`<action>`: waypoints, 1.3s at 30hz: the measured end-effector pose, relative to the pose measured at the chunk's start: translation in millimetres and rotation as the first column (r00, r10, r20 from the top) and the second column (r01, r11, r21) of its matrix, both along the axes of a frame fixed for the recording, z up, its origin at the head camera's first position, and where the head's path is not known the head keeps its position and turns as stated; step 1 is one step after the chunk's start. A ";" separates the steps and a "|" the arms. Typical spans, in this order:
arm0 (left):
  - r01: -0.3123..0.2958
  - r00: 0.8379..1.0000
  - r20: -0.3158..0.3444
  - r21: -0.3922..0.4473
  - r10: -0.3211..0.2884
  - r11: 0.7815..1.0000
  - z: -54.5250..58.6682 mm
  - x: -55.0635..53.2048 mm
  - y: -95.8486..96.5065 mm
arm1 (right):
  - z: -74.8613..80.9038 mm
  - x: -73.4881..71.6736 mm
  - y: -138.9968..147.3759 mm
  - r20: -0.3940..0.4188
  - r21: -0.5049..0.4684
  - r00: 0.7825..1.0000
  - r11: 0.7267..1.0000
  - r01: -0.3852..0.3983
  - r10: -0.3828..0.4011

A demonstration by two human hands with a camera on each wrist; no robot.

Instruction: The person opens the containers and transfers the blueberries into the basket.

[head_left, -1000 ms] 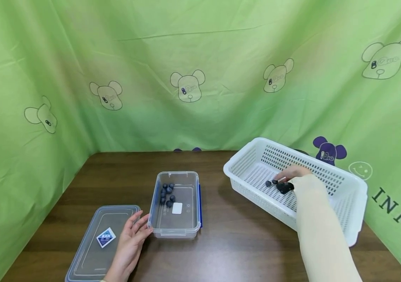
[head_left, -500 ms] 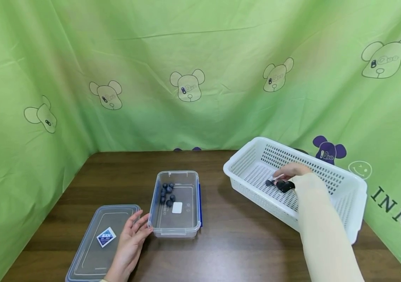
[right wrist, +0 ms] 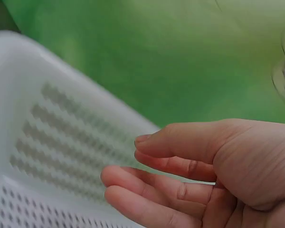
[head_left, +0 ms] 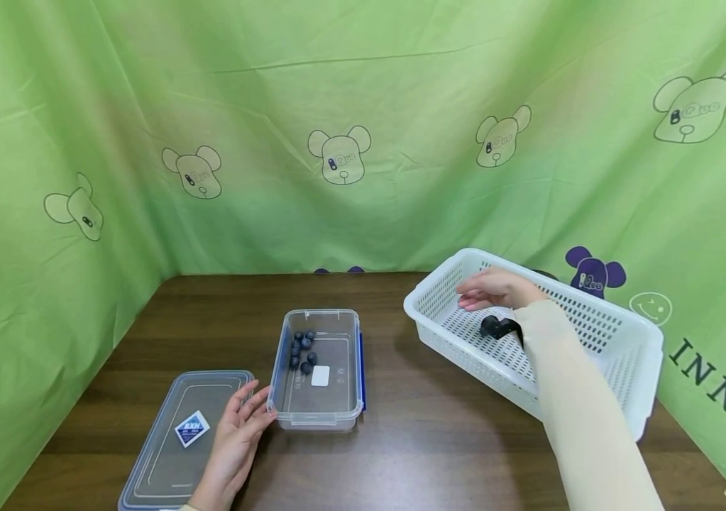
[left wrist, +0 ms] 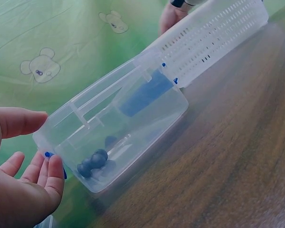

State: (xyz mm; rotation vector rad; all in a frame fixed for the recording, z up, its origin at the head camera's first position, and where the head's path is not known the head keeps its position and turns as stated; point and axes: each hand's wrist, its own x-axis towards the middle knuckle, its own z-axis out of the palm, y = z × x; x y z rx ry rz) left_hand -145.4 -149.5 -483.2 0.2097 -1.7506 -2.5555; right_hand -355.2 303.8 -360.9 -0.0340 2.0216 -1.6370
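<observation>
In the head view my left hand (head_left: 239, 429) holds the near left corner of a clear plastic food container (head_left: 337, 397), thumb on one side and fingers on the other. Several blueberries (head_left: 306, 343) lie in its left half. Over the left end of a white perforated basket (head_left: 452, 360) hovers my right hand (head_left: 497, 285), its wrist camera (head_left: 490, 326) below it. In the right wrist view the right thumb lies close to the index finger (right wrist: 178, 164), with the other fingers bent. No berry shows there; the inside of the fingers is partly hidden.
A clear lid (head_left: 161, 465) with a blue-and-white label lies left of the container, beside my left forearm. The container's blue latch (head_left: 363, 372) hangs on its right side. Behind the wooden table (head_left: 394, 468) hangs a green curtain (head_left: 401, 220) with printed bear heads.
My right hand has risen from the basket floor and moved left and back. The two dark berries seen by its fingers earlier are out of sight. The left hand and container stay put.
</observation>
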 end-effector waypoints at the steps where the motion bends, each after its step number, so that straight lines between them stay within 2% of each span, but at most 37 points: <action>1: 0.002 1.000 -0.003 0.001 -0.002 1.000 -0.2 -0.1 0.0 | 2.2 -0.3 -6.8 -0.017 0.007 1.000 1.000 -0.023 0.023; 6: 0.003 1.000 -0.010 0.003 -0.003 1.000 -0.8 -0.3 -0.5 | 11.5 -1.5 -44.0 -0.069 0.042 0.992 0.994 -0.103 0.105; 13: -0.002 1.000 -0.001 0.001 0.002 1.000 -1.1 -0.7 0.0 | 12.6 2.2 -89.5 -0.077 0.004 0.984 0.987 -0.159 0.159; 19: 0.002 1.000 0.009 -0.013 -0.002 1.000 -0.7 -0.2 0.3 | 3.2 8.7 -128.2 -0.082 -0.001 0.976 0.980 -0.200 0.200; 26: -0.006 1.000 0.021 -0.018 0.007 1.000 -0.6 0.3 0.7 | -13.1 15.2 -175.7 -0.081 0.005 0.952 0.955 -0.296 0.295; 31: 0.007 1.000 0.003 -0.010 -0.007 1.000 -2.0 1.8 1.5 | -26.2 21.9 -204.7 -0.045 0.011 0.943 0.944 -0.330 0.330; 39: 0.009 1.000 -0.016 -0.010 -0.009 1.000 -0.5 0.2 0.1 | -34.9 30.9 -239.9 -0.044 0.060 0.906 0.906 -0.419 0.421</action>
